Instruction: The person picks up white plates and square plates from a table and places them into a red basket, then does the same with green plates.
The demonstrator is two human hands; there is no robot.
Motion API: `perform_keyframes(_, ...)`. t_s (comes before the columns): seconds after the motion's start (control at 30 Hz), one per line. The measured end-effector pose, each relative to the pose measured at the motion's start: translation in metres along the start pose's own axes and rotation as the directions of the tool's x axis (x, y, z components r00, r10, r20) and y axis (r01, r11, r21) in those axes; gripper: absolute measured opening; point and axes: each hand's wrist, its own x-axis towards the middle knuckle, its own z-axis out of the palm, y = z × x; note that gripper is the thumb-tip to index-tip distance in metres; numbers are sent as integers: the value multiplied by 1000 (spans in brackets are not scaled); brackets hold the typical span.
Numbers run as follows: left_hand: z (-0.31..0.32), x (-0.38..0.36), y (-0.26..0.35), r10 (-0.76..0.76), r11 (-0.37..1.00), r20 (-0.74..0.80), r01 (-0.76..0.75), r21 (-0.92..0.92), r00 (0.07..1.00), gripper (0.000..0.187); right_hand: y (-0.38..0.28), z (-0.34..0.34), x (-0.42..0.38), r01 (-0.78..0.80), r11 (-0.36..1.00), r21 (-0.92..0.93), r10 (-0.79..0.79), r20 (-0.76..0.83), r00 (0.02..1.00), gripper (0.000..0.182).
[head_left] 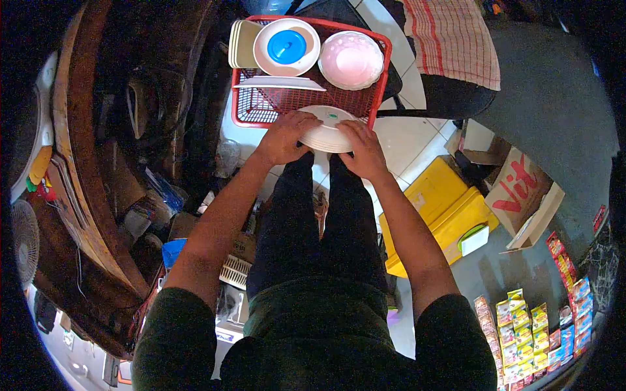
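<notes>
A stack of white plates (328,138) is held between my two hands at the near edge of a red plastic basket (382,78). My left hand (287,138) grips the stack's left rim, and my right hand (362,148) grips its right rim. Inside the basket, a white bowl (261,44) has a blue lid-like disc (287,47) in it. Beside it are a pink bowl (351,60) with a scalloped rim and several cream trays or plates (243,45) at the left. A flat white plate or tray (280,83) stands nearly edge-on across the middle.
A yellow plastic box (433,208) sits on the floor to the right, near an open cardboard box (521,189). A red-striped cloth (450,42) drapes over a seat at upper right. Hanging sachets (521,335) fill the lower right. A wooden bench edge (85,163) runs along the left.
</notes>
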Motion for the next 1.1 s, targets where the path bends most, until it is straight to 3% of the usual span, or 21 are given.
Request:
perform_keyframes(0.23, -5, 2, 7, -32, 996, 30, 29, 82, 999, 73, -1, -1, 1, -30, 999, -29, 31, 28, 999, 63)
perform_keyframes(0.7, -12, 6, 16, -26, 997, 51, 22, 76, 998, 82, -2, -13, 7, -52, 999, 17, 51, 60, 997, 85)
perform_keyframes(0.97, -50, -17, 38, 5, 1000, -102, -7, -11, 995, 79, -10, -31, -15, -68, 994, 81, 74, -81, 994, 71)
perform_keyframes(1.1, -76, -60, 62, -98, 993, -108, 90, -71, 989, 76, -35, -67, -43, -43, 996, 83, 57, -178, 982, 60)
